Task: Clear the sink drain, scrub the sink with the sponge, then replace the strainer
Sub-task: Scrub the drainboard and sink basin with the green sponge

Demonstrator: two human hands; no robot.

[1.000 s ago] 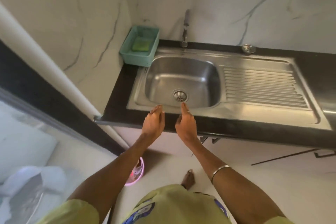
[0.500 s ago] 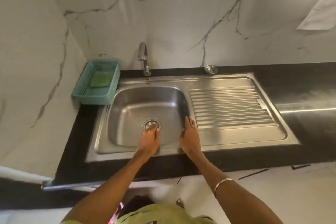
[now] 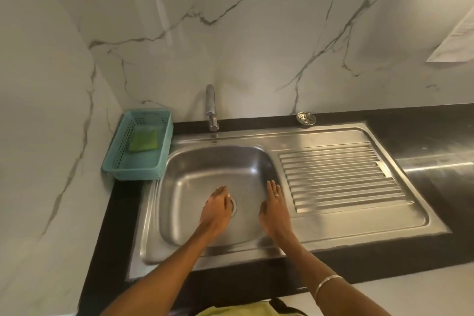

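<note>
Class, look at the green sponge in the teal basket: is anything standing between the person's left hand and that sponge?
Nothing visible blocks it. The left hand is down over the round steel drain in the stainless steel sink. The flat green sponge lies uncovered in the open-topped teal plastic basket; only the basket's wall rises between them.

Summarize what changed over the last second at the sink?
The left hand went from the sink's front edge down into the basin and now covers the drain; a grip can't be confirmed. The right hand moved forward, fingers straight along the basin's right side. The view also shifted. Unchanged: sponge in the teal basket, loose strainer on the counter behind the drainboard, tap.
</note>
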